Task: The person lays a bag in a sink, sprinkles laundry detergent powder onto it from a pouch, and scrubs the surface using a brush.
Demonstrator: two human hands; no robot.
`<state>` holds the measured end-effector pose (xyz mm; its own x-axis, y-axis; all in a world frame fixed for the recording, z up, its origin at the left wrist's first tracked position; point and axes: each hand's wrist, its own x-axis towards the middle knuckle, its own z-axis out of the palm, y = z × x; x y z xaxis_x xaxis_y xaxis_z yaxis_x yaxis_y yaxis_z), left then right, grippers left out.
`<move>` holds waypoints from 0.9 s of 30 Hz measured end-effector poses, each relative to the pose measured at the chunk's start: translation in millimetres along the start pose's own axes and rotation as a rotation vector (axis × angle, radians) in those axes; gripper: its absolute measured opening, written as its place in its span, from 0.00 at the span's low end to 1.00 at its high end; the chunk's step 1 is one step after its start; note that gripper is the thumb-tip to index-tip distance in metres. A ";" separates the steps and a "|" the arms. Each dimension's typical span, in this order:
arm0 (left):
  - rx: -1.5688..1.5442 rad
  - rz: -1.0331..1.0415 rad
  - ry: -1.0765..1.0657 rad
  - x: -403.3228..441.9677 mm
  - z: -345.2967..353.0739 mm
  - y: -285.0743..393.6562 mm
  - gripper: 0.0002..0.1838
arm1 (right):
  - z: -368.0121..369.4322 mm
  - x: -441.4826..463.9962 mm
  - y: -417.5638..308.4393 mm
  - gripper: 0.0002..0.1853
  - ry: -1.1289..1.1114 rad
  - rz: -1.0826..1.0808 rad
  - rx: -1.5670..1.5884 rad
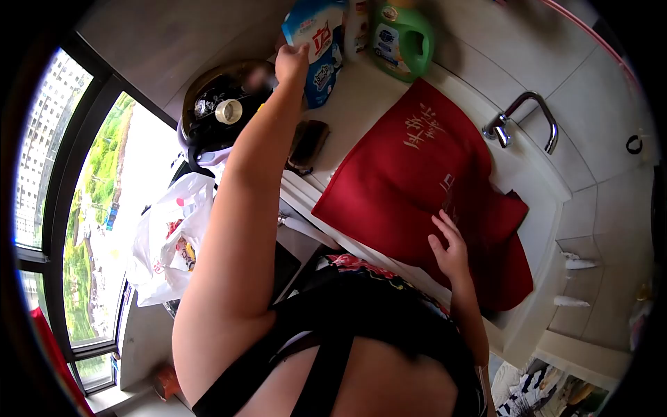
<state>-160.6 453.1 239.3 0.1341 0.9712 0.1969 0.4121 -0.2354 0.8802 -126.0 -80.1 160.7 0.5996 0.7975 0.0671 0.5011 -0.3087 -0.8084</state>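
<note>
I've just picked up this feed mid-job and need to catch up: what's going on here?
A person is at a white sink. Their left hand grips the edge of a blue packet. Their right hand, fingers apart, is over a red mat spread across the sink; whether it touches the mat I can't tell. A green bottle stands beyond the mat, and a brush lies to its left.

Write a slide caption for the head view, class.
Left hand grips a blue pouch; open right hand over a red cloth.
</note>
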 end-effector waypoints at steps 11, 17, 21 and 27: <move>-0.790 0.535 -0.200 -70.4 -24.6 67.5 0.05 | -6.3 11.0 -9.2 0.15 0.139 0.033 0.434; -1.003 0.686 -0.445 -181.2 -34.8 123.9 0.05 | 27.0 45.1 -49.0 0.49 -0.251 0.291 1.231; -1.220 0.489 -0.613 -247.7 -18.2 144.6 0.07 | 45.1 60.4 -59.1 0.54 -0.401 0.207 1.707; -0.872 0.503 -1.031 -245.4 -13.0 107.3 0.16 | -26.5 50.7 7.1 0.29 0.345 0.230 1.745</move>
<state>-160.9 190.1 291.1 0.8318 0.2458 0.4977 -0.4955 -0.0752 0.8653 -75.5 -55.6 173.9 0.7593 0.6184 -0.2026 -0.6374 0.6440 -0.4231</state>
